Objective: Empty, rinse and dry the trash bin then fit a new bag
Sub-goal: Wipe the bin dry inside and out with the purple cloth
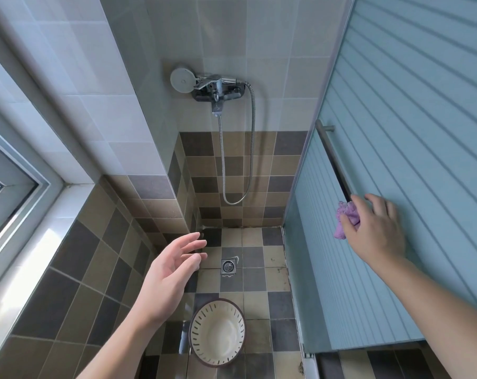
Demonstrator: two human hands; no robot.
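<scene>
The cream trash bin [217,332], slotted at the sides and with a dark rim, stands upright and empty on the tiled shower floor at the bottom centre. Above and left of it my left hand [168,272] hovers with its fingers spread and holds nothing. My right hand [375,231] is raised against the frosted glass door at the right and grips a crumpled purple cloth [345,218], which lies at the lower end of the door's metal handle bar [332,157]. No bag is in view.
A chrome shower mixer [217,90] with a round shower head and a hanging metal hose is fixed to the far wall. A floor drain [228,266] lies beyond the bin. A window frame [10,184] and its sill run along the left wall.
</scene>
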